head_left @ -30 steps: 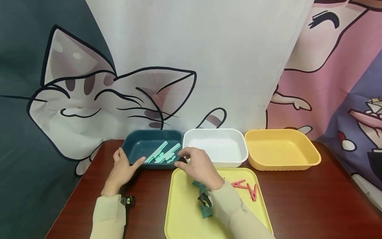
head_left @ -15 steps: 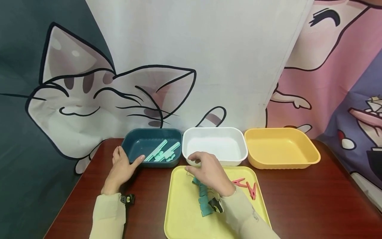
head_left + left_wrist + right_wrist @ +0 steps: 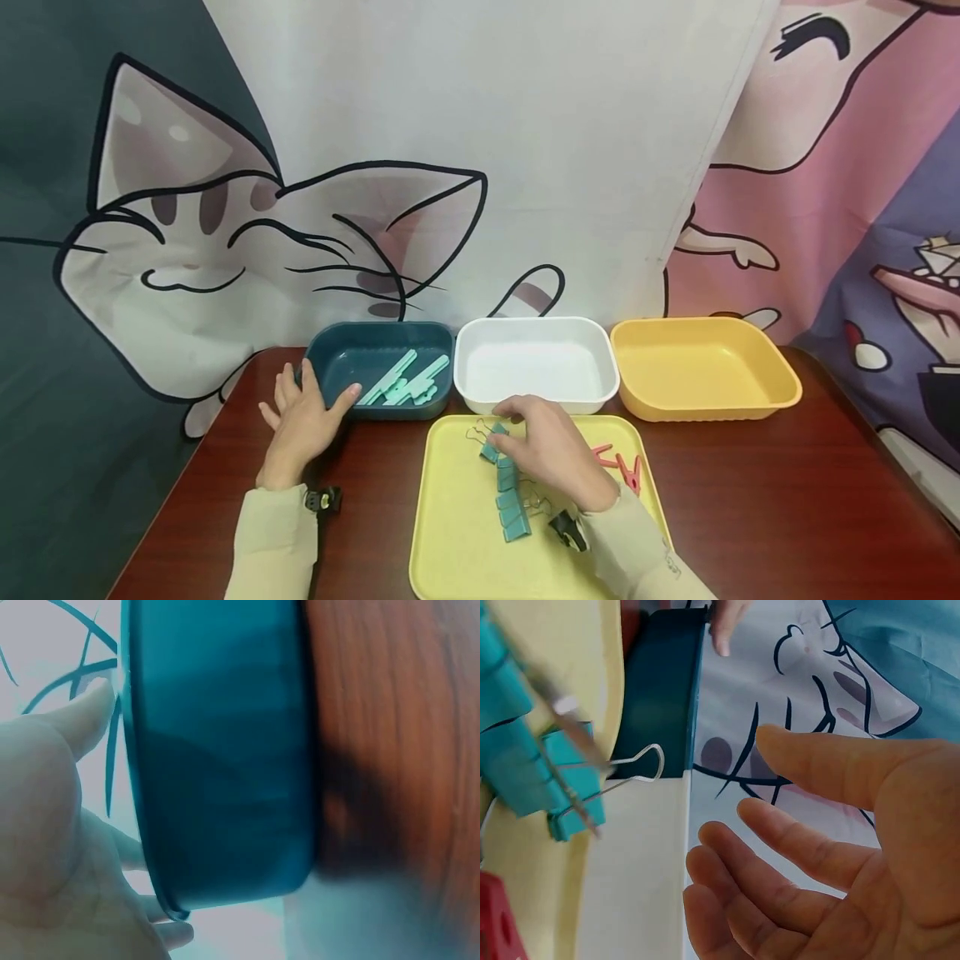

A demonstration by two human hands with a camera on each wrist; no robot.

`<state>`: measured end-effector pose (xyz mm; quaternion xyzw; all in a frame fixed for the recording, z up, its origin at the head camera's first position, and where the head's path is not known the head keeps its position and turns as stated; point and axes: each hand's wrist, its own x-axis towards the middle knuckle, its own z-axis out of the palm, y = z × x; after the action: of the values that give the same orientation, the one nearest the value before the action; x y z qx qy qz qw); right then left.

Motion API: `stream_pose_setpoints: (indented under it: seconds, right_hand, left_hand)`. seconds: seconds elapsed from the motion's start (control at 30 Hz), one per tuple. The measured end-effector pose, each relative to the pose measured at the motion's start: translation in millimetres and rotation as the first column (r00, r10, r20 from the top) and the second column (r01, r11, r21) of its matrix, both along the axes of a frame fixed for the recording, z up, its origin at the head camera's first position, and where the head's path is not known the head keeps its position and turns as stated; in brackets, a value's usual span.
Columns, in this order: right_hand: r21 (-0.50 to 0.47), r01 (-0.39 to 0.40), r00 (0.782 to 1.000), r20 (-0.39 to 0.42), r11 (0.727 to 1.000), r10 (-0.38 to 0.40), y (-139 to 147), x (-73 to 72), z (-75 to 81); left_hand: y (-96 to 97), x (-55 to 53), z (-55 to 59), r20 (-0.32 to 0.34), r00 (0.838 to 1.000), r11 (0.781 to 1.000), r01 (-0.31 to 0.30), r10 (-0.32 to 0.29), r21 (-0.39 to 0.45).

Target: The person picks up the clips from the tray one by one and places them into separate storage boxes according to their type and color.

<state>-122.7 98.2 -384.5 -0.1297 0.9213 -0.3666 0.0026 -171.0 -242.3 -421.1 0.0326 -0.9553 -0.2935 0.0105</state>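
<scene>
My left hand (image 3: 303,429) is at the left front corner of the dark teal bin (image 3: 330,410), thumb and fingers spread around the corner. In the left wrist view the thumb is close to the rim; contact cannot be told. Several mint-green long clips (image 3: 411,383) lie inside this bin. My right hand (image 3: 553,450) hovers over the yellow tray (image 3: 453,558), fingers loosely bent and holding nothing. Beneath and beside it is a row of teal binder clips (image 3: 512,507) with wire handles. The right wrist view shows the empty palm and fingers (image 3: 780,885) beside the binder clips (image 3: 574,780).
A white bin (image 3: 536,406) and a yellow-orange bin (image 3: 708,410) stand to the right of the dark teal one. Pink clothespins (image 3: 630,475) lie at the tray's right side, partly behind my right hand. A printed cloth (image 3: 570,167) hangs behind the wooden table (image 3: 757,517).
My right hand has moved from the dark teal bin's right front corner back and rightward over the tray, uncovering more binder clips. The left hand stays at the bin, its fingers spreading more.
</scene>
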Motion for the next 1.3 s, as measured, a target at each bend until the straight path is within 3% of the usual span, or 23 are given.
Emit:
stream_pose_setpoints:
  seconds: [0.33, 0.77, 1.3]
  right_hand:
    - [0.019, -0.032, 0.999, -0.043, 0.999, 0.033, 11.3, 5.2, -7.8]
    - [0.032, -0.010, 0.999, -0.042, 0.999, 0.011, 12.7, 7.0, -13.4]
    - [0.041, 0.003, 0.999, 0.034, 0.999, -0.004, 13.3, 1.7, -22.9]
  left_hand:
    - [15.2, 3.5, 13.5, -0.087, 0.996, 1.000, 0.021, -0.022, -0.004]
    - [51.0, 4.5, 28.9, -0.122, 0.987, 0.994, 0.106, -0.105, 0.002]
    - [100.5, -1.5, 24.7, -0.170, 0.958, 0.972, 0.233, -0.231, -0.007]
